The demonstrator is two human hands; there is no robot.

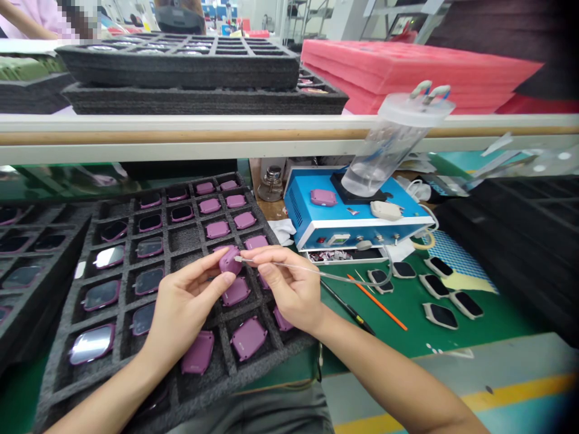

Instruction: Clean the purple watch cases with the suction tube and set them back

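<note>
We see the left hand (187, 307) pinching a mauve device case (230, 261) above the foam tray (63, 374), its long axis tilted; the right hand (289, 286), equally near, pinches a clear tube (312, 272), its tip just at the case.

A green bench mat (407, 301) carries a foam tray (271, 361).

Electronics assembly workshop, factory-line style; black foam trays (221, 386) gridded with rows of purple watch-like casings (248, 337); green work mat (407, 319) on surface; blue bench tester (357, 226) with clear water canister (377, 157); shelf (289, 123) above carrying stacked foam trays (181, 66), pink foam sheets (407, 72); co-worker's pink sleeve (40, 21) beyond; yellow-lined floor (452, 404).
</note>
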